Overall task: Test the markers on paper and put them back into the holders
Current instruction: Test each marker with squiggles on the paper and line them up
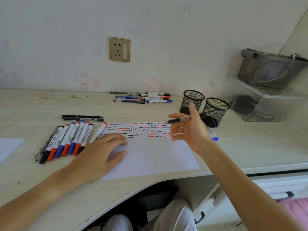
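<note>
A white paper sheet [150,155] with rows of red, blue and black squiggles lies on the desk. My left hand [100,152] presses flat on its left part. My right hand [188,129] hovers over the sheet's right edge and holds a thin black pen [178,120] between thumb and fingers. A blue-capped marker [212,134] lies behind that hand. Two black mesh holders [193,101] [215,110] stand just beyond. A row of several markers [66,140] lies left of the paper, and one red-capped marker [100,130] rests on its left edge.
More pens and markers [143,98] lie in a pile at the back by the wall. Two dark pens [82,118] lie above the marker row. A clear plastic shelf [266,97] with a grey bag stands at the right. Another sheet [8,147] is at the far left.
</note>
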